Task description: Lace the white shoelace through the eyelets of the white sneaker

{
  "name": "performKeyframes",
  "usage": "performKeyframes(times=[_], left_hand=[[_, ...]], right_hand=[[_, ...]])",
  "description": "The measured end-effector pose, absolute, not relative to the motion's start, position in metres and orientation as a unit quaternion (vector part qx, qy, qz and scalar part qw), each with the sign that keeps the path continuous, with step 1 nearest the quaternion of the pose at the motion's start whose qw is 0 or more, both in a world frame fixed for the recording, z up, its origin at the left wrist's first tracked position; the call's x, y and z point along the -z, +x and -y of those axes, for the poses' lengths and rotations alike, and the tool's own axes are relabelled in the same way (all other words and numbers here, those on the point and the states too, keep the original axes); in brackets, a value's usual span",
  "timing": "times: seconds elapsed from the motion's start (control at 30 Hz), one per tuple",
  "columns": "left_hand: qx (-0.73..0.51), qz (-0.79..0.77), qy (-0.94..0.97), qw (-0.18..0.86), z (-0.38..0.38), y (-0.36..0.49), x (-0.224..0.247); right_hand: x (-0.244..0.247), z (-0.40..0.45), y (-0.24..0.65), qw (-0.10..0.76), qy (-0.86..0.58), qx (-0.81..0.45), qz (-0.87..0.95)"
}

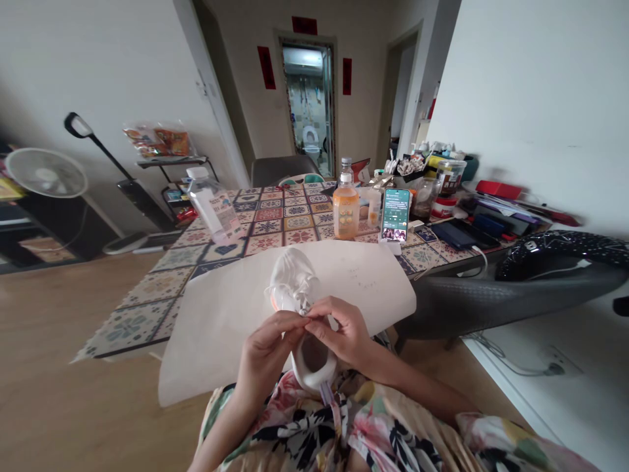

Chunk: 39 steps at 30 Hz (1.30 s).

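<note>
A white shoe [313, 373] lies on my lap and the white paper, its toe pointing away from me and its opening nearest my body. My left hand [272, 341] and my right hand [340, 328] meet over the shoe's tongue area. The fingers of both are pinched together, and their tips touch. What they pinch is too small to make out. Thin, pale strands show around the front part of the shoe. A large sheet of white paper [221, 328] lies under the shoe and hangs over the table's near edge.
On the patterned table [162, 285] stand a clear bottle [213, 206], an orange bottle [346, 210] and an upright phone [395, 215]. Jars and clutter fill its right side. A grey chair [457, 301] is at the right; a fan [46, 172] stands far left.
</note>
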<state>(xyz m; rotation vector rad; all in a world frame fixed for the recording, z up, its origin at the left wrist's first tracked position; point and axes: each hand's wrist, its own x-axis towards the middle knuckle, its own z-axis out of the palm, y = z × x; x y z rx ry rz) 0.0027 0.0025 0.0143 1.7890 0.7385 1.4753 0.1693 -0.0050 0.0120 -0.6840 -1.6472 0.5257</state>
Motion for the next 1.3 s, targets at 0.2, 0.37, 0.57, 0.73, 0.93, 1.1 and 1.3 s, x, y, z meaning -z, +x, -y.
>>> performKeyframes(times=[0.2, 0.37, 0.57, 0.73, 0.93, 1.1, 1.3], left_hand=[[-0.566, -0.342, 0.635, 0.399, -0.003, -0.001, -0.012], [-0.536, -0.348, 0.685, 0.35, -0.004, -0.001, -0.014], [-0.555, -0.324, 0.707, 0.295, -0.005, 0.001, -0.008], [-0.546, -0.337, 0.704, 0.304, -0.005, 0.001, -0.004], [-0.581, -0.348, 0.645, 0.352, 0.001, 0.004, -0.01], [-0.56, -0.358, 0.664, 0.344, 0.001, 0.003, -0.013], [-0.546, -0.353, 0.686, 0.327, 0.002, 0.001, -0.017]], right_hand=[[-0.011, 0.006, 0.169, 0.591, -0.299, -0.22, 0.716], [-0.013, 0.007, 0.17, 0.593, -0.271, -0.192, 0.734], [-0.009, 0.006, 0.169, 0.595, -0.314, -0.2, 0.712], [-0.007, 0.002, 0.167, 0.632, -0.308, -0.217, 0.677], [-0.02, 0.007, 0.178, 0.516, -0.297, -0.141, 0.791], [-0.026, 0.007, 0.184, 0.497, -0.326, -0.108, 0.797], [-0.02, 0.005, 0.183, 0.473, -0.318, -0.262, 0.779]])
